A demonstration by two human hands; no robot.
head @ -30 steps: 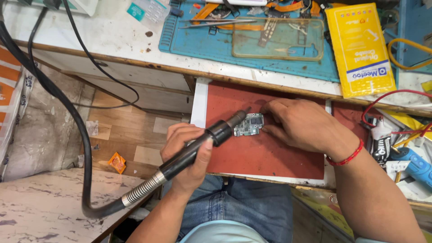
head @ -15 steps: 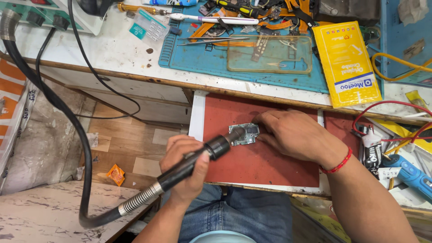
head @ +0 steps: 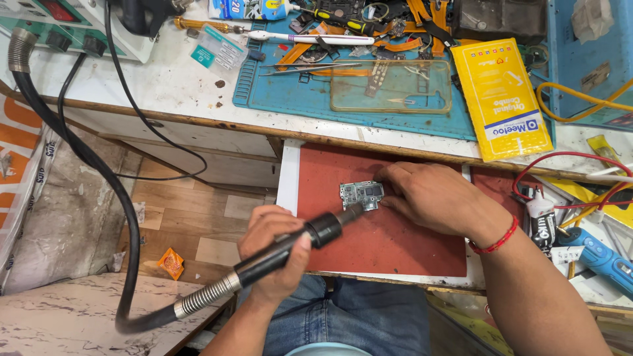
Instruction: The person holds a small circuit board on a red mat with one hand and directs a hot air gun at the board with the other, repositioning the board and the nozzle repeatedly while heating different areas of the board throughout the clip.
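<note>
I see the red mat under both hands, on a pull-out below the bench. My left hand is wrapped around the hot-air wand, nozzle at the small circuit board. My right hand pins that board with pressed fingertips. I judge the heating is underway, nothing lifted off yet.

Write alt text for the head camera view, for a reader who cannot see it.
A person's left hand aims a black hot-air wand at a small circuit board that the right hand steadies on a red mat. Behind lie a blue work mat with tweezers, a clear phone case and a yellow packet.
</note>
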